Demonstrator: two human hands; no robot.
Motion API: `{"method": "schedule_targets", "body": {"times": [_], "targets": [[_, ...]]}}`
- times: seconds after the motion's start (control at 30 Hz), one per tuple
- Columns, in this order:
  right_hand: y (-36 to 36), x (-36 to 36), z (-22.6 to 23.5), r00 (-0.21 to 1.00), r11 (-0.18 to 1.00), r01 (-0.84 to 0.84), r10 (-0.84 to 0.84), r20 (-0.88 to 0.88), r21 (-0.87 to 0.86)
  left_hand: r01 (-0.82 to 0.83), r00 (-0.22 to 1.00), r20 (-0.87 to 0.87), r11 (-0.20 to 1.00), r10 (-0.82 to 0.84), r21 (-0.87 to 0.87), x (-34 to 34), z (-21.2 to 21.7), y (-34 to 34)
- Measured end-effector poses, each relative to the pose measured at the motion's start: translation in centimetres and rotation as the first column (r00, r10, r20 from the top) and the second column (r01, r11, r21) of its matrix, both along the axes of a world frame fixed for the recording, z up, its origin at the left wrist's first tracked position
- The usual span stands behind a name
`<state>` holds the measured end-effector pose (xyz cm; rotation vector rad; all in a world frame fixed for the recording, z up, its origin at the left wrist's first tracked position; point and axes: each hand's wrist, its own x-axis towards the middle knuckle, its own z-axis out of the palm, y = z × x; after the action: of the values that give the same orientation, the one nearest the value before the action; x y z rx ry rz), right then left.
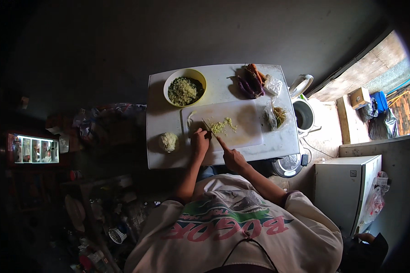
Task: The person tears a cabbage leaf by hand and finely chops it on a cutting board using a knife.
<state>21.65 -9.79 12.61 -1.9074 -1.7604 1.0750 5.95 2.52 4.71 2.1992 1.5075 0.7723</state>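
On the white cutting board [249,120], my right hand [234,159] grips a knife [207,123], its index finger stretched along toward the blade. The blade points away and to the left. Close beside it, my left hand [200,143] rests with curled fingers near the edge; what they press on is hidden. Finely chopped pale green vegetable [223,125] lies scattered right of the blade. A thin pale strip [190,119] sits at the board's left. Left of my left hand stands a pale cabbage [169,142] on the table.
A yellow bowl [203,81] of chopped greens stands at the table's [161,123] far left. Purple eggplants [249,85], carrots [256,72] and plastic bags [273,85] lie at the far right. A bag of greens [275,116] is nearer. A white refrigerator [337,191] stands right.
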Motion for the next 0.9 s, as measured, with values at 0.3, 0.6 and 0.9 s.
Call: {"method": "schedule_targets", "body": {"times": [0.3, 0.6, 0.9], "targets": [[0.9, -0.4, 0.5, 1.0, 1.0, 0.006, -0.006, 0.003, 0.022, 0.012, 0.999, 0.048, 0.998, -0.009, -0.067, -0.4, -0.4, -0.7], [1.8, -0.7, -1.7, 0.999, 0.999, 0.011, -0.009, -0.033, 0.049, -0.003, 0.99, 0.14, 1.0, 0.006, -0.018, -0.4, -1.1, -0.6], [1.0, -0.2, -2.3, 0.999, 0.999, 0.035, -0.035, -0.042, -0.003, 0.068, 0.976, 0.209, 0.997, -0.057, -0.045, -0.5, 0.6, -1.4]]}}
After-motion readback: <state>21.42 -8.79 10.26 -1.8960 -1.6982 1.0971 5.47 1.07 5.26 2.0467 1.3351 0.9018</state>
